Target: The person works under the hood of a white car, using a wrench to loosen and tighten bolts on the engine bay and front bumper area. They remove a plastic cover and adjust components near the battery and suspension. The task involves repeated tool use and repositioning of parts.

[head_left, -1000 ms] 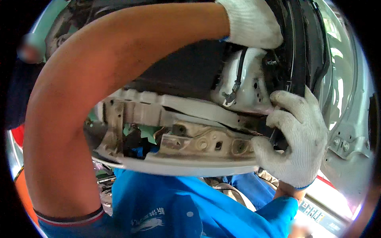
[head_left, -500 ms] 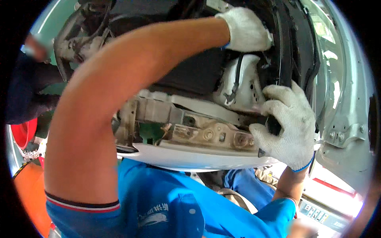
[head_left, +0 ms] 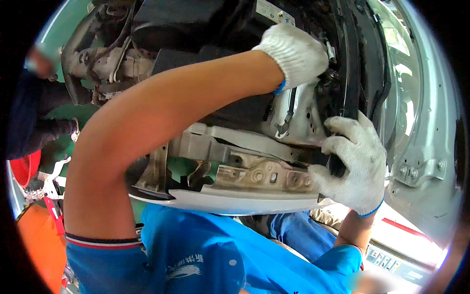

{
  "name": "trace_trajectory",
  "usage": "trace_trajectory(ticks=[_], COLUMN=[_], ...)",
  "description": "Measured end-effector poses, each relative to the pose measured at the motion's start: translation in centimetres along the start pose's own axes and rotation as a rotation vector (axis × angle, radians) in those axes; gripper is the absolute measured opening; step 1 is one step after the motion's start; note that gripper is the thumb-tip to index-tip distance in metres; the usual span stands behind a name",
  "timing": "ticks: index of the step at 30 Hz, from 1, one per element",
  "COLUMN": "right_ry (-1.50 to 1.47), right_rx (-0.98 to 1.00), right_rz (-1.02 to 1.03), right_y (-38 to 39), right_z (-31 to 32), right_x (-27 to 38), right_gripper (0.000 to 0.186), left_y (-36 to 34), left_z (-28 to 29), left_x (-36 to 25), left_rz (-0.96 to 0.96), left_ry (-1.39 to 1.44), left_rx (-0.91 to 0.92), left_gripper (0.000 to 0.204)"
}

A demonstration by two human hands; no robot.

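Note:
My left hand (head_left: 293,54), in a white knitted glove, is curled down into the engine bay at the upper middle, at the top of a white metal housing (head_left: 289,112) with a black cable (head_left: 292,100); what its fingertips hold is hidden. My right hand (head_left: 352,164), gloved alike, wraps its curved fingers over a long black strip (head_left: 348,93) along the bay's right side. Below it and leftward lie a bare metal bracket (head_left: 259,174) and a white body edge (head_left: 220,201).
A black cover (head_left: 171,24) and hoses (head_left: 88,68) fill the upper left. A person in dark clothes (head_left: 24,112) is at far left, near a red container (head_left: 22,166) and an orange object (head_left: 36,240). A pale-silver panel (head_left: 431,122) lines the right side.
My left hand has moved downward and slightly left within the bay, uncovering parts above it. My right hand has shifted slightly, still over the black strip.

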State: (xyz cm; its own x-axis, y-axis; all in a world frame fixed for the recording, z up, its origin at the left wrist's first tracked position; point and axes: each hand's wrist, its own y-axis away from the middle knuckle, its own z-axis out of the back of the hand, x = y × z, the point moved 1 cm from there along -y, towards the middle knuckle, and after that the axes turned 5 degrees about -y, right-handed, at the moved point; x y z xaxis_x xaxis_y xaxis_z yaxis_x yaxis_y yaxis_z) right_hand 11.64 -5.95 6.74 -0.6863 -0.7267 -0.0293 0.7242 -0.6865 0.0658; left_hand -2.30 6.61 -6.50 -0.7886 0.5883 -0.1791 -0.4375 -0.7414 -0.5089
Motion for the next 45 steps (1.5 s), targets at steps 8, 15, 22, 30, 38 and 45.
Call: trace_trajectory(ticks=[8, 15, 22, 30, 38, 45], right_ry=[0.052, -0.101, -1.048, -0.828, -0.990, -0.861], right_rx=[0.019, -0.167, -0.443, -0.717, -0.753, -0.713], right_rz=[-0.068, -0.195, -0.725, -0.989, -1.114, -1.186], right_y=[-0.3, 1.9, 4.5, 8.0, 9.2, 9.3], right_z=[-2.6, -3.4, -1.6, -1.2, -2.8, -4.4], right_x=[0.8, 1.0, 0.4, -4.1, -6.3, -7.4], right_gripper=[0.029, 0.049, 0.049, 0.062, 0.078, 0.079], left_y=[6.3, 9.3, 6.6, 2.7, 2.8, 1.9], left_z=[2.9, 8.8, 6.7, 4.0, 3.4, 2.9], left_x=[5.4, 1.8, -7.2, -15.4, -16.1, -15.4], left_rz=[0.235, 0.736, 0.054, -0.073, -0.266, -0.313], left_ry=[0.419, 1.052, 0.750, 0.578, 0.606, 0.679], left_rx=[0.092, 0.321, -0.138, -0.260, -0.123, -0.033], left_gripper=[0.028, 0.043, 0.041, 0.056, 0.057, 0.057])
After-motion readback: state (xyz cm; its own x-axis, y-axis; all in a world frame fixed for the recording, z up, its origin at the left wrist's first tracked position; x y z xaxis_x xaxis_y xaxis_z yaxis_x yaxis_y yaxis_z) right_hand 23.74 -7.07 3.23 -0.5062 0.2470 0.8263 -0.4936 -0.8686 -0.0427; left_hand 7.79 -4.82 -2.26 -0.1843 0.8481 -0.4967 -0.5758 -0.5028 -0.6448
